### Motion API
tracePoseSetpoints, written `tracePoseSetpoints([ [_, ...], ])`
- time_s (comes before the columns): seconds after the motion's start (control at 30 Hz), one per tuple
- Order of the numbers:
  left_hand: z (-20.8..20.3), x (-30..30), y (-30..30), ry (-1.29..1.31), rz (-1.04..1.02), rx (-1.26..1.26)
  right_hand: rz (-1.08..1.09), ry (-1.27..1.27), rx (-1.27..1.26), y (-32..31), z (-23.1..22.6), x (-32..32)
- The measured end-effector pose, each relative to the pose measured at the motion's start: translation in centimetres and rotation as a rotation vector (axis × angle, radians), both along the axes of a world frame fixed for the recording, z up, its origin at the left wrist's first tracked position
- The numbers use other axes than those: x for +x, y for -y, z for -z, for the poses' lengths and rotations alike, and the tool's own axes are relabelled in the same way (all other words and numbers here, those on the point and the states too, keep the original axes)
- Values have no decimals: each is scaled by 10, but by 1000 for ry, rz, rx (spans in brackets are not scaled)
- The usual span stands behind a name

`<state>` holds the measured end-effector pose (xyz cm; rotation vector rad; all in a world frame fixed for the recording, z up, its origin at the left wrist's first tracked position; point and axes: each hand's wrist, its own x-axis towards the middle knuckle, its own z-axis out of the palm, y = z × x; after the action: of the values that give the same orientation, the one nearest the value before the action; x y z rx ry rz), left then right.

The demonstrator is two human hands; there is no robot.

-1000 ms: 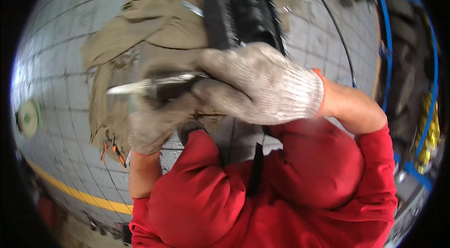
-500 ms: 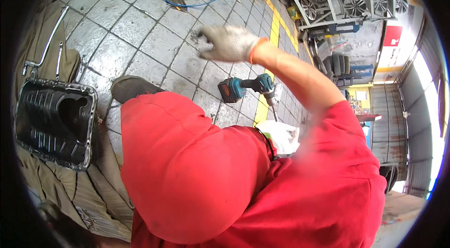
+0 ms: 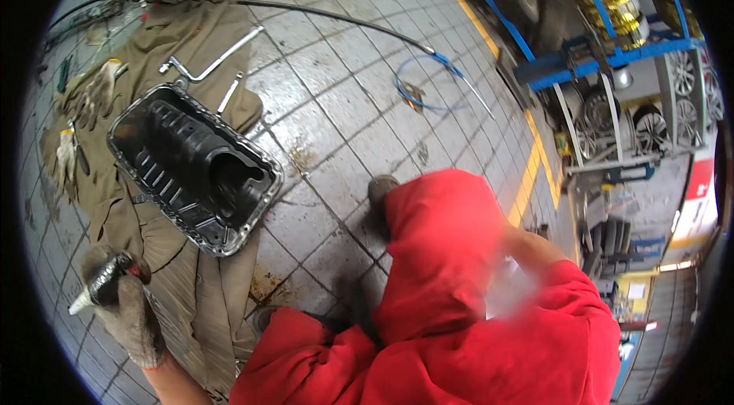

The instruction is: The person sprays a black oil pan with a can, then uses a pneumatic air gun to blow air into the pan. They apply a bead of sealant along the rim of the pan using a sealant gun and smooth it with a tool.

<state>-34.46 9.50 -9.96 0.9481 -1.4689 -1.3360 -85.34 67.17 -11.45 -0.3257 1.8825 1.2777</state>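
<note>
My left hand (image 3: 139,321), in a dirty knitted glove, is closed around a dark and silver tube (image 3: 108,279) with a white cone nozzle that points down to the left. My right forearm (image 3: 529,247) shows only in part; its hand is hidden behind my red clothing. Beyond the left hand lies a black oil pan (image 3: 170,168), its hollow inside facing up and its metal rim all round. It rests on a crumpled brown cloth (image 3: 208,26). A long-handled socket wrench (image 3: 225,55) and a short metal tool (image 3: 230,94) lie by its far edge.
Loose work gloves (image 3: 98,95) and a dark-handled tool (image 3: 81,156) lie left of the pan. A black hose (image 3: 336,16) and a blue cable (image 3: 409,61) cross the tiled floor (image 3: 329,110). Blue racks (image 3: 627,61) with wheels stand at the right. My shoe (image 3: 380,202) is near the middle.
The view has swung left, bringing the pan nearer the middle. My right hand and the cordless drill have left view. My left hand with the tube now shows clearly.
</note>
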Motion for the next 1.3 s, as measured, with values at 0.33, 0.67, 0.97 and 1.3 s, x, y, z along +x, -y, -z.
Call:
tracePoseSetpoints([
  [0.33, -23, -38, -57, -97, -173, 86, -110, -52, 26, -11, 0, -220],
  [0.67, -52, -148, -123, -72, 32, 423, -59, 185, 234, 36, 36, -361],
  [0.97, -51, -198, -148, -80, -63, 490, -430, 393, 204, 84, 16, -329],
  [1.3, -76, -205, -172, 92, -244, 582, -529, 1448, -1438, 437, -63, -34],
])
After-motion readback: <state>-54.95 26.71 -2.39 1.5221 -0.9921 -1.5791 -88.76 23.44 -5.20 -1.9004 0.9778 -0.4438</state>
